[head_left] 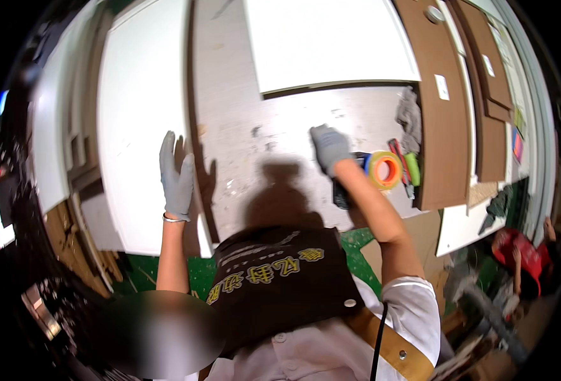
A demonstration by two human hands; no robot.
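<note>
My left hand [177, 181], in a grey glove, is open with thumb and fingers apart. It is over the long white panel [142, 120], near that panel's right edge. My right hand [330, 147], also gloved in grey, is over the bare tabletop [229, 146], its fingers curled in. What it holds, if anything, is hidden. Close by its wrist are a black object [340, 195], partly covered by my forearm, and a roll of yellow-orange tape [384, 170]. A second white panel [331, 44] lies beyond my right hand.
Right of the tape are a red-and-black tool [400, 162], a green object [412, 169] and a crumpled grey cloth [409, 119]. Brown panels [442, 127] lie along the right side. Another person in red [518, 257] is at the lower right, beyond the table.
</note>
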